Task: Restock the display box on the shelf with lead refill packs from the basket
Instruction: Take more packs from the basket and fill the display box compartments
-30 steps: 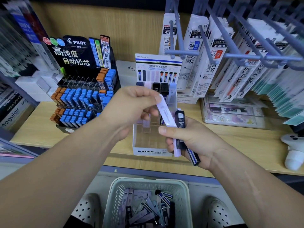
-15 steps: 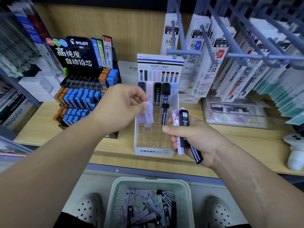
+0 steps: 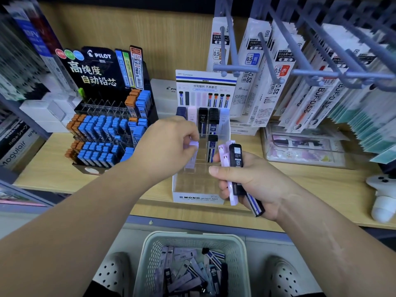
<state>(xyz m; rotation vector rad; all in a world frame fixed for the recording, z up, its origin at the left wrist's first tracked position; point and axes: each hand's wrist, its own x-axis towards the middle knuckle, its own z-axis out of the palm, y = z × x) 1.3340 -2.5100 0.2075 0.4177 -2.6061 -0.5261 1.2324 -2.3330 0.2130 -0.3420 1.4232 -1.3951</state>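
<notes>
Shelf (image 3: pixel 300 174): lilac pack (image 3: pixel 191 160) pinched at top by left fingers (image 3: pixel 191 133), upright in display box (image 3: pixel 199 198).

I see the white display box (image 3: pixel 199 197) on the shelf (image 3: pixel 300 179), with upright packs (image 3: pixel 203 121) in its back slots. My left grip (image 3: pixel 169 144) pinches a lilac pack (image 3: pixel 191 158) upright inside. My right grip (image 3: pixel 252 185) clasps lilac and black packs (image 3: pixel 235 159). Loose packs (image 3: pixel 186 275) lie jumbled in the basket (image 3: pixel 192 235).

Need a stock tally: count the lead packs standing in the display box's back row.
5, side by side, left to right: navy pack, pink pack, black 2B pack, black HB pack, lilac pack. More may be hidden behind them or behind the left hand.
</notes>
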